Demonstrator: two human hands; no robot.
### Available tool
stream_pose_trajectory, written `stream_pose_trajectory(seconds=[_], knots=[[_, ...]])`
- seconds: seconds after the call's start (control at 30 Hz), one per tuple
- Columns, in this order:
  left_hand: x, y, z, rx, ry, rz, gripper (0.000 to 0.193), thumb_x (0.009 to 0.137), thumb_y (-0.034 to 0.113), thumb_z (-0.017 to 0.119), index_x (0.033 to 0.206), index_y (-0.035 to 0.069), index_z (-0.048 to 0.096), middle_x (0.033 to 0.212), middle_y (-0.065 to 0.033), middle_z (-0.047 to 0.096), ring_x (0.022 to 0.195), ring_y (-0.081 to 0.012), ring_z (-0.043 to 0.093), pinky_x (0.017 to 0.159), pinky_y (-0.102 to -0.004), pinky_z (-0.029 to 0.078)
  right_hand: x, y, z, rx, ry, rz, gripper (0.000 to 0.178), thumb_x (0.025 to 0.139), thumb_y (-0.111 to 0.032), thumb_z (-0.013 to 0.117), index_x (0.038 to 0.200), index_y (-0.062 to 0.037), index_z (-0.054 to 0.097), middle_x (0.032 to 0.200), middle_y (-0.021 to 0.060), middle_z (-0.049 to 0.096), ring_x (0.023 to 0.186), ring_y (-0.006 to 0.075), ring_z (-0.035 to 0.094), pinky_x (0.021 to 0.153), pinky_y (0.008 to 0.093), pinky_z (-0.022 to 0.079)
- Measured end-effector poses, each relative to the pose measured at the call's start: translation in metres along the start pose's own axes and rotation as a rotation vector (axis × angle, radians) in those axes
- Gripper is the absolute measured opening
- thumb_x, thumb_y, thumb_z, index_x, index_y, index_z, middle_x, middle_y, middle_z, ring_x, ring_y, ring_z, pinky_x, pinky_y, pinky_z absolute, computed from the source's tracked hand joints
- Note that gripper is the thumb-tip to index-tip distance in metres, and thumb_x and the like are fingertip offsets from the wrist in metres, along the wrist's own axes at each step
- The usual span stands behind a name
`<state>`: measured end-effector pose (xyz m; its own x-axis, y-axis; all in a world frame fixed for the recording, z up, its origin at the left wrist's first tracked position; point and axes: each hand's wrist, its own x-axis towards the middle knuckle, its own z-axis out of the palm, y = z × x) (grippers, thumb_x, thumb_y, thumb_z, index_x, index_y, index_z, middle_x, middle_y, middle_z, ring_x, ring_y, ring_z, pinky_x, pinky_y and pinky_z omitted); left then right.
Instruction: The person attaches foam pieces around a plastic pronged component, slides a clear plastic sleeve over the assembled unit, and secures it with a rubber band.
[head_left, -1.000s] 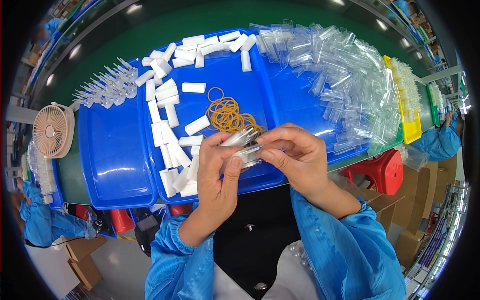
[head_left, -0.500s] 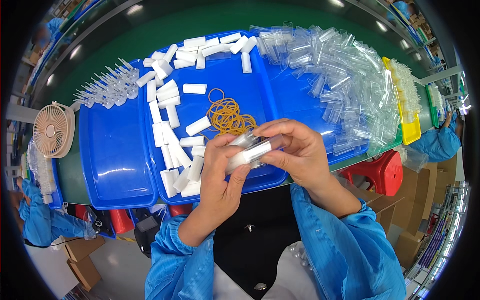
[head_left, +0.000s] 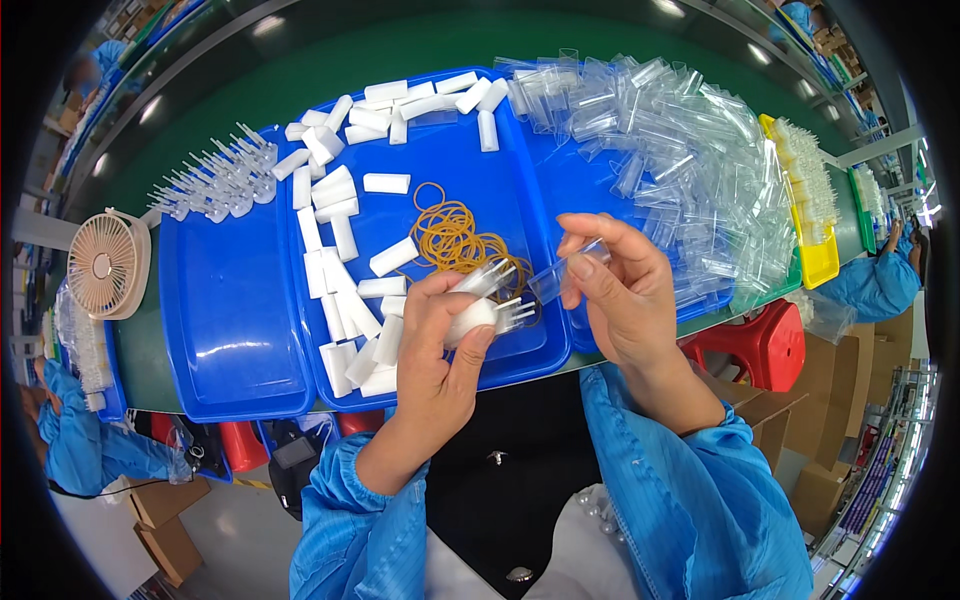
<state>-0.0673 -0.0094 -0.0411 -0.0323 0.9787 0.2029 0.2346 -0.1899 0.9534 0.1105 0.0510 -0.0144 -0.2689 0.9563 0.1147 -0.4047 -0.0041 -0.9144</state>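
Observation:
My left hand (head_left: 445,335) is closed round a small bundle: a white block with a rounded end (head_left: 470,320), and thin clear plastic pieces with white stems (head_left: 514,316) poking out to the right. How these fit together inside my fingers is hidden. Between thumb and fingertips, my right hand (head_left: 625,285) pinches a clear plastic sleeve (head_left: 556,278), held apart from the bundle and tilted. Below and beyond the hands lies a blue tray (head_left: 480,150) with loose white blocks (head_left: 388,183) along its left and far sides. A heap of tan rubber bands (head_left: 450,235) rests near its middle.
To the right, a big pile of clear sleeves (head_left: 690,170) covers another blue tray. White stemmed parts (head_left: 220,175) stand at the far left, beyond a blue tray (head_left: 235,320). A fan (head_left: 108,262), a yellow tray (head_left: 822,262) and a red stool (head_left: 765,345) are at the sides.
My right hand has moved right, drawing the clear sleeve away from the white block in my left hand. White stems now show at the bundle's right end.

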Motion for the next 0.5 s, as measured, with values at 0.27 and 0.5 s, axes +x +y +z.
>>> stream_pose_trajectory(seconds=[0.27,0.5], knots=[[-0.001,0.002,0.001,0.012,0.02,0.02,0.02,0.086,0.013,0.059,0.101,0.001,0.055,0.115,-0.0193,0.044,0.105,-0.0306,0.048,0.086,-0.0354,0.04,-0.007,-0.001,0.014,-0.107,0.051,-0.064,0.034,0.084,-0.002,0.06,0.117,0.0038,0.052,0.096,0.0102,0.056,0.071,0.012,0.057,0.062,0.0223,0.048],[-0.001,0.001,0.003,-0.004,0.024,0.02,0.021,0.086,0.012,0.059,0.103,0.001,0.054,0.116,-0.0198,0.043,0.105,-0.0304,0.048,0.086,-0.0358,0.04,-0.01,0.004,0.011,-0.365,0.045,-0.278,0.027,0.079,0.001,0.067,0.102,0.0019,0.054,0.093,0.0088,0.06,0.082,0.012,0.061,0.071,0.0221,0.05]])
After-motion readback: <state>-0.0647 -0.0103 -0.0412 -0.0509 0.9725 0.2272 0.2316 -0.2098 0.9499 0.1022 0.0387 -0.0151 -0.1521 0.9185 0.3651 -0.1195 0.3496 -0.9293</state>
